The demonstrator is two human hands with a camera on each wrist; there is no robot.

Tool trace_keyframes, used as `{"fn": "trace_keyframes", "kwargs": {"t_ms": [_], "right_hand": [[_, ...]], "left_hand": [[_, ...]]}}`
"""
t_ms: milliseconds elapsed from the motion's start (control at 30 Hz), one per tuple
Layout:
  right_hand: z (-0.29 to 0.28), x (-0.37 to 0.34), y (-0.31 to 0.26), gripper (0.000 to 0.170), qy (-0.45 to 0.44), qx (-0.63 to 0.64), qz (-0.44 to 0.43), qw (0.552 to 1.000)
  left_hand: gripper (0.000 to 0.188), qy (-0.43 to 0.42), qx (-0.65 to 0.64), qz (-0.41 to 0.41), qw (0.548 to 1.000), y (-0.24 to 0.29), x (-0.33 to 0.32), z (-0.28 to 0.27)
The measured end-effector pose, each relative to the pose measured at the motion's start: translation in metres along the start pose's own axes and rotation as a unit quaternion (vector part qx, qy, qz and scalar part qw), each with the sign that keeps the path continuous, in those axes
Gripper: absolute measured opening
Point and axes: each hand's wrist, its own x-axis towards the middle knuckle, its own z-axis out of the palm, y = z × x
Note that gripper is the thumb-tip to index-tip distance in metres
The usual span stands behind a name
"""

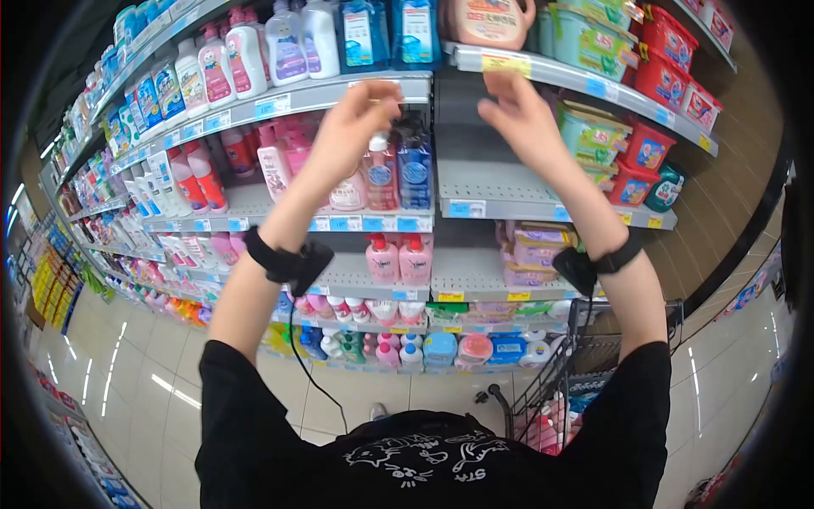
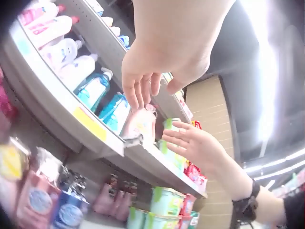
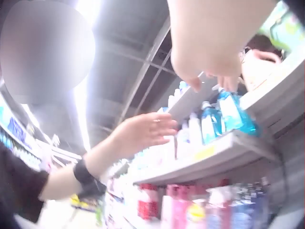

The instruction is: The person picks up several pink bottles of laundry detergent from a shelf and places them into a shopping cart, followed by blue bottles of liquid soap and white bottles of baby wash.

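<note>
Both hands are raised in front of a stocked shelf, apart from each other and holding nothing. My left hand (image 1: 363, 110) is below two blue bottles (image 1: 392, 36) in the head view, its fingers loosely bent. To the right, my right hand (image 1: 517, 114) overlaps the upper shelf's edge, beneath a peach-coloured jug with a handle (image 1: 490, 21). The left wrist view has the same jug (image 2: 141, 125) beyond the left fingertips, with the right hand (image 2: 195, 145) to the right, its fingers extended. In the right wrist view the right fingertips (image 3: 228, 82) overlap the blue bottles (image 3: 233, 114).
Pump bottles (image 1: 397, 174) and detergent bottles (image 1: 246, 59) line the shelves at left. Green tubs (image 1: 589, 47) and red tubs (image 1: 666, 47) stand at right. A shopping cart (image 1: 551, 382) holding goods is by the person's right side. Price-tagged shelf edges (image 1: 585, 83) jut forward.
</note>
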Motion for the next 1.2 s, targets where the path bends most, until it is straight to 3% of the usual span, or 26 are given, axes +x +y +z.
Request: {"fn": "trace_keyframes", "kwargs": {"t_ms": [133,267,333,433,533,700,800,867,900,933,1000,1100,1133,1200], "right_hand": [[0.067,0.099,0.013,0.066,0.096,0.026,-0.021,0.995],[0.115,0.158,0.043,0.086,0.223,-0.136,-0.019,0.965],[0.126,0.179,0.072,0.108,0.191,-0.132,0.065,0.971],[0.142,0.182,0.061,0.121,0.205,-0.214,0.173,0.939],[0.152,0.182,0.037,0.123,0.189,-0.259,0.243,0.916],[0.154,0.185,0.032,0.116,0.199,-0.277,0.254,0.905],[0.146,0.177,0.047,0.114,0.229,-0.206,0.145,0.94],[0.147,0.153,0.028,0.11,0.272,-0.14,0.051,0.951],[0.15,0.128,0.023,0.108,0.336,-0.106,-0.076,0.933],[0.149,0.108,0.0,0.11,0.325,-0.068,-0.037,0.943],[0.137,0.069,-0.037,0.103,0.279,-0.025,-0.088,0.956],[0.107,0.004,-0.065,0.1,0.268,-0.019,-0.068,0.961],[0.095,-0.021,-0.073,0.098,0.278,-0.027,-0.059,0.958],[0.066,-0.074,-0.079,0.094,0.295,-0.019,-0.029,0.955]], "left_hand": [[0.029,0.036,0.186,0.077,0.979,-0.013,0.043,-0.065],[0.039,0.044,0.207,0.088,0.974,-0.046,0.073,-0.087],[0.037,0.033,0.18,0.067,0.981,-0.071,0.089,-0.087],[0.04,-0.005,0.146,0.077,0.986,-0.096,0.102,-0.079],[0.039,-0.016,0.157,0.104,0.982,-0.092,0.103,-0.07],[0.036,-0.01,0.121,0.125,0.985,-0.099,0.106,-0.064],[0.047,0.017,0.085,0.156,0.984,-0.105,0.108,-0.062],[0.053,0.042,0.072,0.171,0.982,-0.104,0.104,-0.055],[0.063,0.032,0.027,0.206,0.978,-0.104,0.102,-0.042],[0.068,0.009,0.0,0.201,0.98,-0.096,0.096,-0.037],[0.066,0.012,0.0,0.256,0.967,-0.071,0.078,-0.02],[0.063,0.018,-0.031,0.279,0.96,-0.045,0.042,0.02],[0.065,-0.015,-0.056,0.256,0.965,-0.031,0.022,0.037],[0.066,-0.057,-0.069,0.314,0.945,-0.015,-0.007,0.079]]}}
